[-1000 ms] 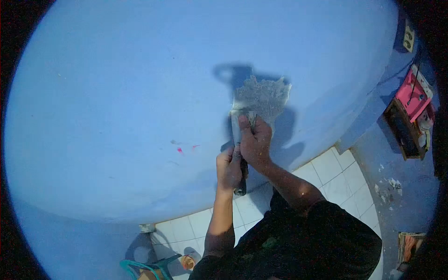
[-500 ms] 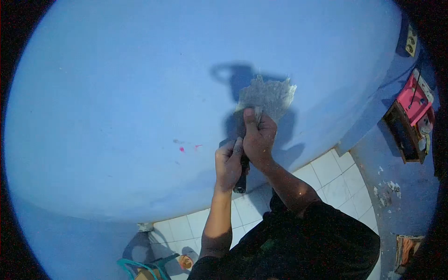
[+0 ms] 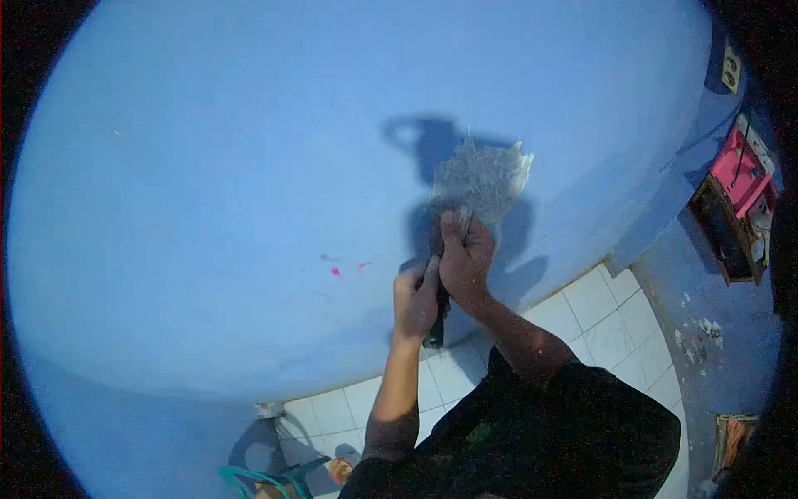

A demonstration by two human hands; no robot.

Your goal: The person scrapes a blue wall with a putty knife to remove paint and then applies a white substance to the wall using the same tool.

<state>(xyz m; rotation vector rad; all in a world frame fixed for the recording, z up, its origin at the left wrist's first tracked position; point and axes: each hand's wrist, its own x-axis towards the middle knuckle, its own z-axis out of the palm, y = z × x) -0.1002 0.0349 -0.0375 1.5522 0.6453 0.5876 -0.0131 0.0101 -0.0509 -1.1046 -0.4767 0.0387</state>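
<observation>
Both my hands are closed on a black-handled scraper point(image 3: 434, 337), held upright against the light blue wall point(image 3: 208, 183). My left hand point(image 3: 416, 301) wraps the lower part of the handle, whose butt end sticks out below. Higher up, my right hand point(image 3: 467, 259) grips the tool, its thumb pointing upward along it. The blade is mostly hidden by the hands and shadow. Just above them is a rough, jagged-edged patch point(image 3: 482, 176) where the blue paint is gone and grey surface shows.
Small pink marks point(image 3: 336, 272) dot the wall to the left. White floor tiles point(image 3: 594, 299) run along its foot. At right are a socket point(image 3: 731, 70), a pink tray point(image 3: 736, 170) and a wooden box point(image 3: 715, 220). A teal-handled item point(image 3: 241, 476) lies at lower left.
The camera view has shifted a little, so the wall sits slightly further right and lower. Both hands with the scraper have slid slightly down relative to the grey patch.
</observation>
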